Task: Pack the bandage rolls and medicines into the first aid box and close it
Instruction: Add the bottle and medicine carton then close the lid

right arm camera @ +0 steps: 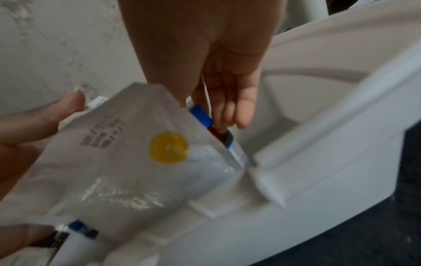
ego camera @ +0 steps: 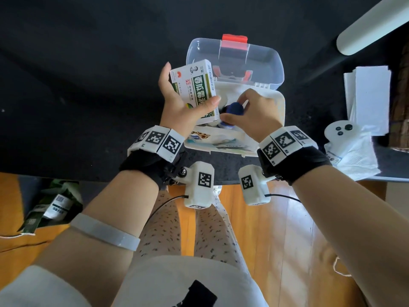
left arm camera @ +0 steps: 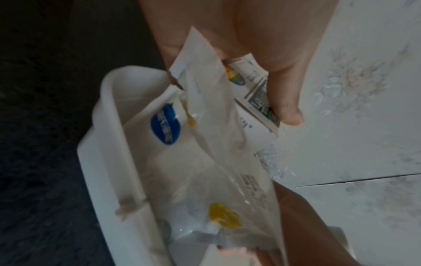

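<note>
Box (ego camera: 279,100) half packed, lid up
Left hand (ego camera: 179,103) grips a light, stiff carton (ego camera: 194,89) by its edges; right hand (ego camera: 254,116) pinches a blue-capped bottle (ego camera: 235,108), probably slippery.

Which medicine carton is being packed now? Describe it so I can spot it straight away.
Start at the white plastic first aid box with its clear lid swung open on the black table. Just above its left side, the left hand holds a white rectangular cardboard carton. It alone bears a green panel with large white characters.
</note>
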Available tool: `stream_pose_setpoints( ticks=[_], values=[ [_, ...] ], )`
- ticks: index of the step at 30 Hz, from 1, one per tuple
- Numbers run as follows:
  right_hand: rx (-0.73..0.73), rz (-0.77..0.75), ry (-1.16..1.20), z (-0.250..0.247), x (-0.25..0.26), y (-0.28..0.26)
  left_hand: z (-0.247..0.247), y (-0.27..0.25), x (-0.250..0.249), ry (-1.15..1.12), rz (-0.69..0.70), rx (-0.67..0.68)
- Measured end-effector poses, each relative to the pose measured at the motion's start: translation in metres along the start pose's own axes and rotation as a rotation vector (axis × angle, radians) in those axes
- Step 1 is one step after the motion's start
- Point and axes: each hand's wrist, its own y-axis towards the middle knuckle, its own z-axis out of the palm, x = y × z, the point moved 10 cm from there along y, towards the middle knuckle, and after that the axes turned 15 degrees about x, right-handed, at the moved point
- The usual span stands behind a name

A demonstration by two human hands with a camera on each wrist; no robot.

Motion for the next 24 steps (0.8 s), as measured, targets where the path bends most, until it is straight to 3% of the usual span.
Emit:
stream_pose_setpoints(
  ticks=[9, 12, 16, 20, 22, 24],
  values=[
    [0.22, 0.014, 0.308, 0.018, -0.011, -0.002, 0.003, 0.001, -0.002, 0.044, -0.005, 0.063],
    [0.204, 0.065, 0.371, 0.002, -0.016, -0.002, 0.006, 0.001, -0.017, 0.105, 0.021, 0.106],
    [0.044, -0.181, 0.479, -0.042, 0.013, -0.012, 0.015, 0.002, -0.042, 0.194, 0.055, 0.138],
    [0.111, -0.303, 0.418, -0.057, 0.037, -0.027, 0.034, 0.007, -0.065, 0.329, 0.066, 0.167],
    [0.092, -0.273, 0.491, -0.064, 0.032, -0.03, 0.043, 0.007, -0.072, 0.242, 0.069, 0.162],
    [0.114, -0.24, 0.629, -0.066, 0.027, -0.035, 0.046, 0.005, -0.069, 0.0, 0.022, 0.105]
  ],
)
